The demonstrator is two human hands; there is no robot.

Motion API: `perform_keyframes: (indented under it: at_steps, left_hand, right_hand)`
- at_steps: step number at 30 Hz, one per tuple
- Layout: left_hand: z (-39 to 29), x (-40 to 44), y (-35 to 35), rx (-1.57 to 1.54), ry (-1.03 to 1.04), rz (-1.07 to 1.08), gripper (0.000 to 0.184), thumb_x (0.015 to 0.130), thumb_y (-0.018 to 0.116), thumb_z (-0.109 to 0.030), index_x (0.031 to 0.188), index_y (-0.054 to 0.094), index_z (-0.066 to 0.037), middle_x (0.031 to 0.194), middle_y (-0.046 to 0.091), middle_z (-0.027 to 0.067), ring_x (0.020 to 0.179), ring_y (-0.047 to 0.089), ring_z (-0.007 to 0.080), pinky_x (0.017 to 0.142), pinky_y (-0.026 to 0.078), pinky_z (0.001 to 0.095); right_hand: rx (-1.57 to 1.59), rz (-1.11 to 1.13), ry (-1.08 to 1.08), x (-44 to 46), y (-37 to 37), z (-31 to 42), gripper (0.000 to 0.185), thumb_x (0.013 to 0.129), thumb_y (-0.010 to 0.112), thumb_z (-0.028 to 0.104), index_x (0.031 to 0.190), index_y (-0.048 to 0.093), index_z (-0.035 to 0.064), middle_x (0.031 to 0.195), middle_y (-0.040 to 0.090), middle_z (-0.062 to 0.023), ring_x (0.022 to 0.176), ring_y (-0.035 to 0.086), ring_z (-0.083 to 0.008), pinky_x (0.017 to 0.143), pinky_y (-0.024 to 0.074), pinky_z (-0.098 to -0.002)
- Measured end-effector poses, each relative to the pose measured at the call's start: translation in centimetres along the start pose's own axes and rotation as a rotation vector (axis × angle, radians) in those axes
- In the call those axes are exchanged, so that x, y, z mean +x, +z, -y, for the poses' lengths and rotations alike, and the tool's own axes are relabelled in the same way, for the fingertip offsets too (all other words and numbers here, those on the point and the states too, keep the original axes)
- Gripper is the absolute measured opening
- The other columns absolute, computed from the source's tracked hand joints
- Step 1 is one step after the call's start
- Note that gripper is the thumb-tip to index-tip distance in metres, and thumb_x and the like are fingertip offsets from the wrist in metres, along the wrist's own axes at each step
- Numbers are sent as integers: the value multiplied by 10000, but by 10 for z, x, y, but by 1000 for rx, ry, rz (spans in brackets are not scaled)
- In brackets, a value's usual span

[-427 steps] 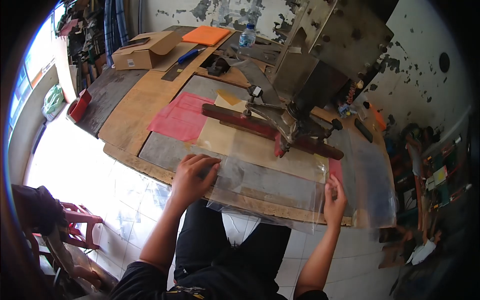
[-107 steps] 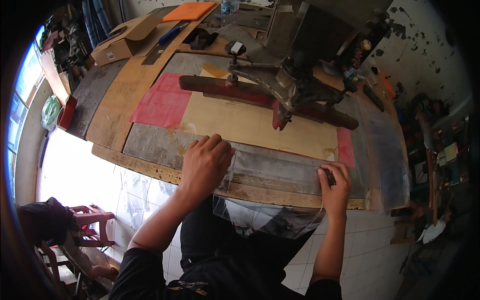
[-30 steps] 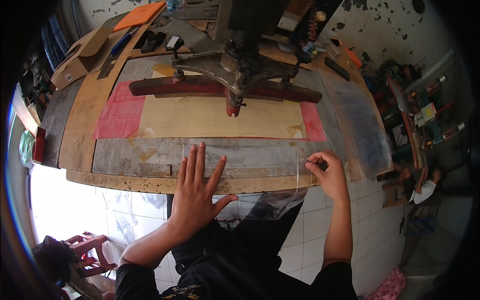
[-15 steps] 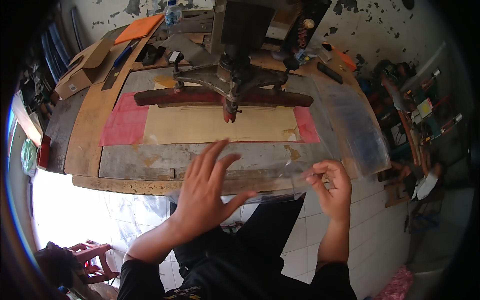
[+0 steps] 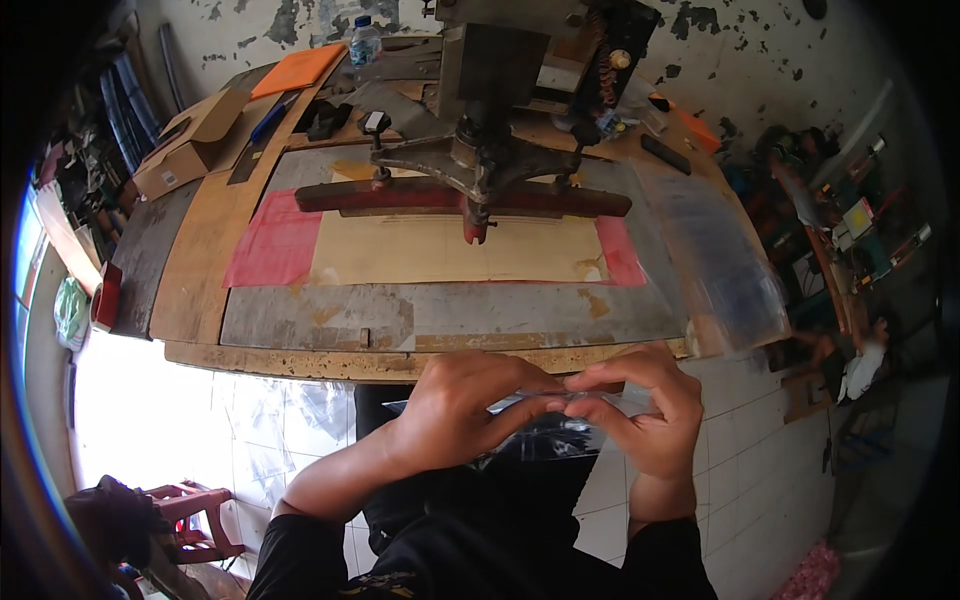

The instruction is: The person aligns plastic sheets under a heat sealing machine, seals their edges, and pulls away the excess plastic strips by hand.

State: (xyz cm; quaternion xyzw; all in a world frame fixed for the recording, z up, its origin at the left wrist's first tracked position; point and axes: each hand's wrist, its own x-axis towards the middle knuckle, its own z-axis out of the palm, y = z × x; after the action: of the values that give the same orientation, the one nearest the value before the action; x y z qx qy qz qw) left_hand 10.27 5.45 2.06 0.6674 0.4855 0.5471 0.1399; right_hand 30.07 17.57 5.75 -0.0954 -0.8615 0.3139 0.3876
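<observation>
Over my lap, just in front of the table edge, both hands pinch a clear plastic sheet (image 5: 545,440). My left hand (image 5: 455,405) grips its upper edge between thumb and fingers. Close beside it, fingertips nearly touching, my right hand (image 5: 650,405) is closed on the same edge. The sheet hangs below the fingers and reflects light; its full outline is hard to make out. Beyond my hands stands a press with a red bar (image 5: 400,200), above a tan board (image 5: 450,250) that has pink ends.
More clear sheets (image 5: 715,250) are stacked at the table's right. A cardboard box (image 5: 190,145), an orange folder (image 5: 298,70) and a water bottle (image 5: 364,42) stand at the back left. Plastic sheets (image 5: 265,425) lie on the tiled floor. A red stool (image 5: 195,515) is at lower left.
My left hand has moved down and right, closing from spread fingers onto the sheet's edge. My hands have come together, and the sheet now hangs over my lap.
</observation>
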Motion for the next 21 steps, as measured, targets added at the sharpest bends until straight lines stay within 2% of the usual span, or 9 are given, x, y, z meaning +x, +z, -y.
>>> perform_keyframes:
  at_steps: [5, 6, 9, 11, 12, 13, 15, 17, 21]
  left_hand:
    - [0, -9, 2, 21, -28, -43, 148, 928, 840, -103, 1060, 797, -52, 989, 818, 106, 852, 800, 288, 737, 617, 370]
    - [1, -10, 2, 22, -29, -43, 148, 928, 840, -103, 1060, 797, -52, 989, 818, 106, 852, 800, 288, 737, 617, 370]
    - [14, -22, 0, -27, -131, -199, 101, 978, 790, -41, 1073, 782, -7, 1035, 833, 133, 889, 822, 210, 784, 636, 326]
    - [17, -27, -12, -237, -274, -412, 128, 1048, 735, -101, 1108, 746, 11, 1034, 829, 158, 862, 816, 210, 750, 627, 307]
    - [19, -29, -19, -238, -273, -412, 128, 1048, 735, -101, 1108, 746, 11, 1034, 829, 158, 862, 816, 210, 750, 627, 307]
    - [21, -31, -26, -273, -327, -555, 165, 1077, 703, -139, 1132, 726, 14, 1029, 824, 165, 847, 811, 211, 718, 607, 292]
    - [27, -36, -36, -307, -384, -702, 203, 1105, 671, -177, 1155, 706, 17, 1024, 818, 173, 832, 807, 212, 687, 587, 277]
    - [42, -43, -40, -287, -363, -834, 251, 1120, 649, -219, 1181, 686, 22, 1019, 809, 184, 792, 798, 207, 642, 541, 250]
    - [56, -45, -39, -280, -388, -891, 274, 1121, 648, -244, 1179, 684, 22, 1032, 807, 171, 766, 789, 198, 640, 526, 255]
  right_hand:
    - [31, 7, 15, -6, 6, -8, 304, 837, 916, 57, 1102, 768, 75, 940, 836, -29, 864, 745, -157, 839, 453, -316]
    - [24, -20, 18, -7, 9, -11, 292, 848, 912, 65, 1100, 766, 70, 1003, 836, -44, 898, 740, -171, 858, 454, -319]
    - [-130, -153, -58, -7, 6, -12, 231, 899, 879, 121, 1082, 757, 52, 1087, 816, -80, 937, 722, -217, 879, 469, -334]
    - [-281, -263, -137, -14, 0, -17, 208, 940, 850, 169, 1066, 748, 39, 1108, 797, -103, 940, 708, -250, 881, 482, -347]
    - [-222, -397, -142, -29, -2, -24, 238, 996, 773, 242, 1032, 711, 15, 1090, 757, -130, 952, 675, -259, 865, 498, -365]
    - [-161, -530, -146, -46, -2, -30, 328, 1052, 695, 315, 999, 673, -8, 1072, 718, -158, 964, 642, -269, 849, 515, -384]
    - [-275, -572, -188, -89, 6, -43, 354, 1085, 593, 322, 941, 644, 2, 915, 662, -125, 863, 615, -262, 768, 494, -394]
    - [-314, -441, -164, -117, 23, -50, 361, 1082, 556, 276, 846, 638, 16, 817, 649, -120, 743, 593, -253, 693, 461, -380]
    - [-103, -261, 255, -180, 62, -68, 417, 1083, 570, 220, 731, 639, 6, 711, 637, -107, 673, 617, -213, 625, 454, -320]
